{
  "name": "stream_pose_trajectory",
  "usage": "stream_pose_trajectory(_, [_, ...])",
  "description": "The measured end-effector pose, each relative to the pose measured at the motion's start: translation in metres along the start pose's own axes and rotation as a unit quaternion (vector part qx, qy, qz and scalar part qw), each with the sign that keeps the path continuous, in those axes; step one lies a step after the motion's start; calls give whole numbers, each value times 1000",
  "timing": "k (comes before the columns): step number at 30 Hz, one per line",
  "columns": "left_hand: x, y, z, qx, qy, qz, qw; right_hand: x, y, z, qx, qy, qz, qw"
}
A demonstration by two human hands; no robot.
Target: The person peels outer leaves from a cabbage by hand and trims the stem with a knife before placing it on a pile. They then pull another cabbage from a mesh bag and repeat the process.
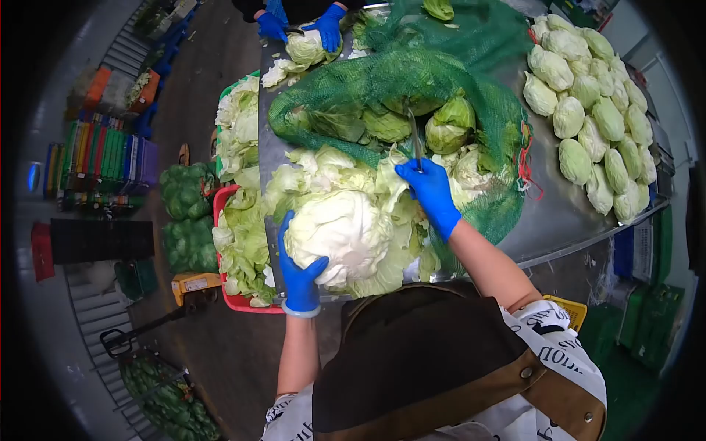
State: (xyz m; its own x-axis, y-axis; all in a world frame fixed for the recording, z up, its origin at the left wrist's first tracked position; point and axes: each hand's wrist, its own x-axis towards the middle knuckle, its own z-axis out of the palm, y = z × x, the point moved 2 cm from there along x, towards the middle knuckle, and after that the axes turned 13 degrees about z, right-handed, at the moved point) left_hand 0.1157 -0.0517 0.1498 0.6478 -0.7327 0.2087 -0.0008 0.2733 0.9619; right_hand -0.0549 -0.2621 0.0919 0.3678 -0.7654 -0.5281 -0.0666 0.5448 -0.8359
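My left hand [300, 273], in a blue glove, grips the left side of a large pale cabbage [340, 234] at the front of the metal table. My right hand [431, 192], gloved in blue too, is closed around the handle of a knife [416, 136]; its blade points away from me, up toward the net. Loose trimmed leaves [331, 175] lie behind and around the cabbage. Just beyond them a green mesh bag [353, 79] lies open, with several untrimmed cabbages [450, 125] inside.
Trimmed cabbages [588, 110] are piled at the table's [551, 224] right end. Leaf-filled red [229, 295] and green crates stand along its left edge. Across the table, a co-worker's blue-gloved hands [323, 28] hold another cabbage [305, 48]. A pallet jack [193, 287] stands on the left floor.
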Motion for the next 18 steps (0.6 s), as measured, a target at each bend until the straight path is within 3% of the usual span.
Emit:
stream_pose_trajectory(1, [3, 2, -1, 35, -6, 32, 999, 6, 10, -9, -23, 7, 16, 1000])
stream_pose_trajectory(4, [2, 13, -7, 159, -32, 129, 978, -11, 25, -18, -153, 22, -52, 987])
stream_pose_trajectory(7, [0, 27, 8, 131, -83, 163, 974, -23, 27, -19, -58, 13, 21, 998])
stream_pose_trajectory(12, [0, 33, 12, 161, -71, 181, 968, -57, -22, 5, 129, -194, 34, 972])
stream_pose_trajectory(15, [-1, 33, 26, 14, -6, 82, 996, -51, -18, 3, 12, -175, 41, 984])
stream_pose_trajectory(17, [-8, 12, 16, -78, 69, -13, 994, -35, -16, -10, 27, -49, -29, 998])
stream_pose_trajectory(18, [-12, -5, -1, -157, 108, -85, 978, -17, -12, -24, -7, 3, -114, 993])
